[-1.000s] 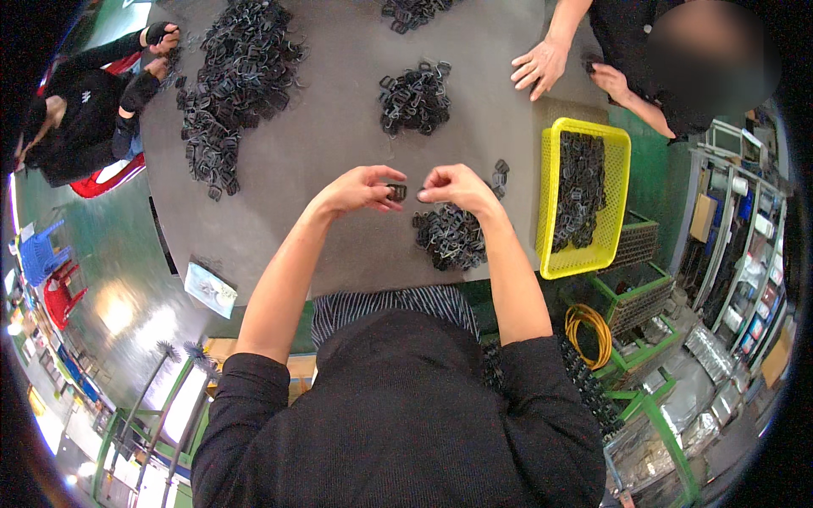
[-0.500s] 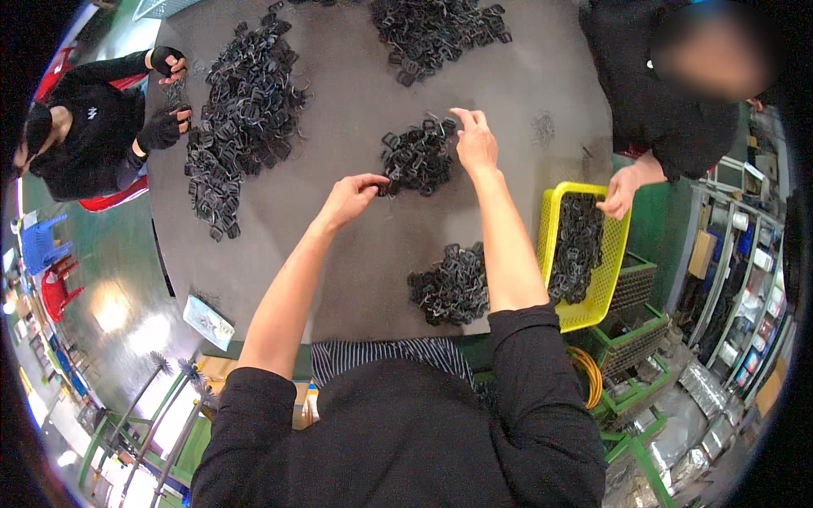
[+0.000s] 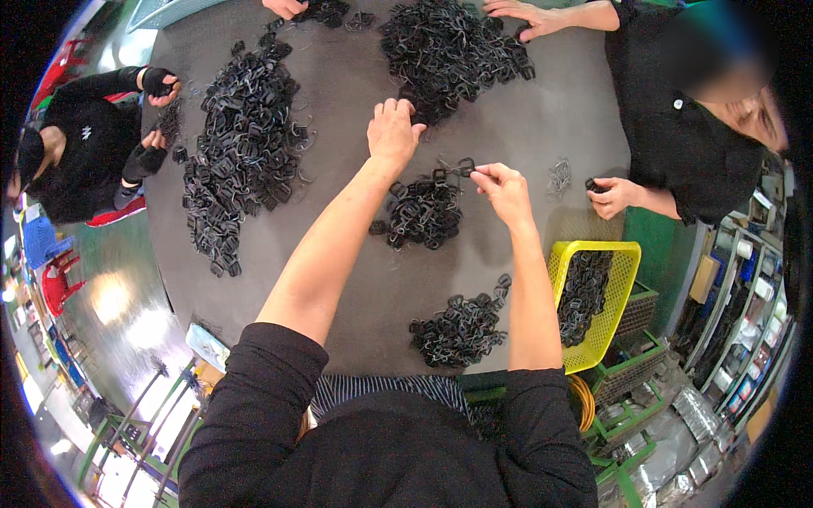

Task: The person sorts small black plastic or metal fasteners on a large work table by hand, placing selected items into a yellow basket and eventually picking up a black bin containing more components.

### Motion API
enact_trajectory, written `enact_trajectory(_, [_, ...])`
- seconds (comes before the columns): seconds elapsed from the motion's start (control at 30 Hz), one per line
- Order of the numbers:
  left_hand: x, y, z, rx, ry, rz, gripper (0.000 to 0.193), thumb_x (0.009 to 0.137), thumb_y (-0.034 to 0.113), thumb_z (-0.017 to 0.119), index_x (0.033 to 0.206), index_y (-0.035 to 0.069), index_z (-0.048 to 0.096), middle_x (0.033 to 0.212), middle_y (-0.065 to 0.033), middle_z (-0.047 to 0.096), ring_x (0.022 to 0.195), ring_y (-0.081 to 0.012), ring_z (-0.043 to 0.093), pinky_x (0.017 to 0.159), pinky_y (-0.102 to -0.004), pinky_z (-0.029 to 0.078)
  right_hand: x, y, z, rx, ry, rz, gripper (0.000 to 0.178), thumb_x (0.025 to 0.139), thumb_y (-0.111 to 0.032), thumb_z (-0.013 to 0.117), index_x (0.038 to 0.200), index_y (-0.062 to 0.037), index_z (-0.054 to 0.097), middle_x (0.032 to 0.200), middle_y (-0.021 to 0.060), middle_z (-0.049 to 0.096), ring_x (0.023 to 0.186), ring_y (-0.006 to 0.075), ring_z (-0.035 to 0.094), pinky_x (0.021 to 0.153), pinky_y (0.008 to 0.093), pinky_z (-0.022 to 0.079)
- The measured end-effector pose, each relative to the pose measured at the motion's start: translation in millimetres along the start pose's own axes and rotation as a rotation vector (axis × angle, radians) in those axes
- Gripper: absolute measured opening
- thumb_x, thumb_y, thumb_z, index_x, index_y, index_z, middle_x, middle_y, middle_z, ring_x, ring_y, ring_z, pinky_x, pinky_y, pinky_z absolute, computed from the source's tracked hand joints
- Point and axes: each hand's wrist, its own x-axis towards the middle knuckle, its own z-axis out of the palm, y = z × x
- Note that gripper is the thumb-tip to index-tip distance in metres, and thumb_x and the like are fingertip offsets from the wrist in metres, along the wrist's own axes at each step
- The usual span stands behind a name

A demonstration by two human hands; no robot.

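My left hand (image 3: 395,135) is at the near edge of a large far pile of black buckles (image 3: 445,59). Its thumb stands apart from the fingers, which reach to the pieces there. My right hand (image 3: 506,195) pinches a black buckle (image 3: 466,167) between thumb and fingertips, just above the right far side of a small middle pile of buckles (image 3: 423,216). Thin pale wire-like bits show among the black pieces. Another small pile of buckles (image 3: 457,332) lies near the table's front edge, left of my right forearm.
A long buckle heap (image 3: 241,144) covers the left of the grey table (image 3: 339,271). A yellow basket (image 3: 622,292) holding black pieces stands at the right edge. One co-worker's hand (image 3: 616,198) grips a dark piece; their other hand (image 3: 533,17) touches the far pile. Another person works at left.
My left hand has moved from the middle pile to the far pile. My right hand has come nearer and now holds a buckle. The co-worker's hand has left the basket.
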Motion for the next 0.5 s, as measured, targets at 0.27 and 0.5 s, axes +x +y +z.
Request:
enact_trajectory(0.27, [-11.0,-0.9,-19.3,-0.760,-0.538,-0.231,0.018,0.077,0.012,0.066,0.092,0.003,0.067,0.077,-0.0072,0.069,0.065,-0.0133,0.065,0.066,-0.0288,0.052,16.8,-15.3,9.9,0.098,-0.073,-0.124,0.017,0.079,-0.015,0.068,0.092,-0.0035,0.067,0.072,0.0023,0.062,0.066,0.0099,0.054,0.060,0.0263,0.043])
enact_trajectory(0.5, [-41.3,-14.1,-20.7,-0.205,-0.179,0.024,0.027,0.079,0.029,0.067,0.096,0.008,0.063,0.096,-0.0108,0.061,0.095,-0.0295,0.058,0.082,-0.0395,0.047,-8.0,13.9,-3.6,0.083,-0.197,0.017,0.012,0.074,-0.010,0.067,0.082,-0.0010,0.063,0.085,0.0041,0.063,0.068,0.0141,0.059,0.063,0.0268,0.047])
